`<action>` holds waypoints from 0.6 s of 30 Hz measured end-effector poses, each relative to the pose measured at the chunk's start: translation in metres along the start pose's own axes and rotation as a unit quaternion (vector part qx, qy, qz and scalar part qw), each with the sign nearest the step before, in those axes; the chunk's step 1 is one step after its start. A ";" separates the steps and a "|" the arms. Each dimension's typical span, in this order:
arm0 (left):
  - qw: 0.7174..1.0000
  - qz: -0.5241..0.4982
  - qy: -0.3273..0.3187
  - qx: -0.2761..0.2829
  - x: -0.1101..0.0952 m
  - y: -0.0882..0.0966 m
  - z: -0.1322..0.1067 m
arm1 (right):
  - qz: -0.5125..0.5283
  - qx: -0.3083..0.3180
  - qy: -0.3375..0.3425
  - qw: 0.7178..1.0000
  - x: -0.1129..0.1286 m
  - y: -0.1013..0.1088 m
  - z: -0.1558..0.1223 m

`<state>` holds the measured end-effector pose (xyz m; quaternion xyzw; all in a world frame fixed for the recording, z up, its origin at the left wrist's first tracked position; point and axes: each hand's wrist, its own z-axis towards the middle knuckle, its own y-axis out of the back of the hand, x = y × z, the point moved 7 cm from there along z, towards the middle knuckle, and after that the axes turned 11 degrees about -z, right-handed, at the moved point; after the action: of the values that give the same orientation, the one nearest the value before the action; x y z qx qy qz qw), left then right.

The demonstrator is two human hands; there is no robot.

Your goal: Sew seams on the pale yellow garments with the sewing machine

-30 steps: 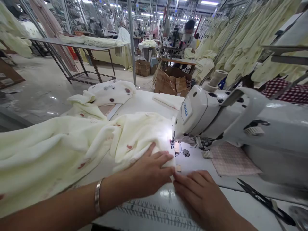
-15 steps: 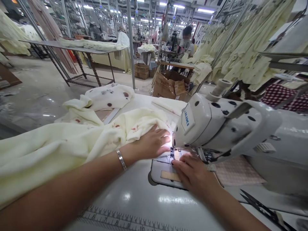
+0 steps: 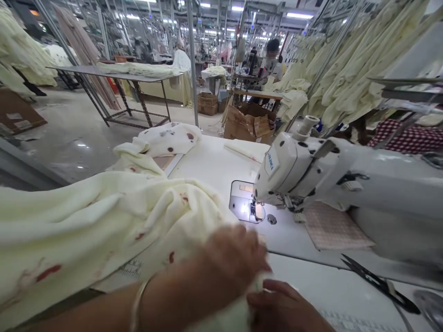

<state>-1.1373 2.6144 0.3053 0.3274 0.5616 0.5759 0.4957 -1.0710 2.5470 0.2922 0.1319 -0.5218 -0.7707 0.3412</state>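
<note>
Pale yellow fabric (image 3: 155,212) with red and brown printed marks spreads over the left of the sewing table and down toward me. My left hand (image 3: 233,253), smeared by motion, is curled over the fabric's right edge in front of the sewing machine (image 3: 287,170). Just below it, my right hand (image 3: 282,306) pinches a bit of the same fabric between thumb and fingers; its lower part is cut off by the frame. Bare metal shows at the needle plate (image 3: 242,205), with the presser foot (image 3: 253,210) above and no cloth under it.
Black thread snips (image 3: 380,281) lie at the right of the table. A checked pink cloth (image 3: 335,226) is beneath the machine arm. Spotted white fabric (image 3: 169,138) rests at the far left edge. Beyond stand a cardboard box (image 3: 247,122), hanging garments (image 3: 360,69) and a seated person (image 3: 273,64).
Both hands have left the needle area and come toward me, drawing the fabric off the machine bed. The right hand has gone from the plate to the fabric's edge. The view has shifted slightly.
</note>
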 end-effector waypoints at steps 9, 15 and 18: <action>0.988 -0.109 -0.074 -0.074 0.005 0.038 -0.003 | -0.042 -0.043 -0.285 0.957 -0.013 0.017 -0.017; 0.997 -0.051 -0.050 -0.002 -0.004 0.082 -0.008 | 0.086 -0.032 -0.286 0.954 0.000 0.014 -0.005; 0.986 -0.152 -0.038 0.054 -0.006 0.085 -0.010 | 0.118 -0.003 -0.311 0.943 0.003 0.014 -0.008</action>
<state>-1.1619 2.6165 0.3873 0.2860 0.6158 0.4503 0.5798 -1.0631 2.5363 0.3011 -0.1778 -0.6111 -0.7292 0.2514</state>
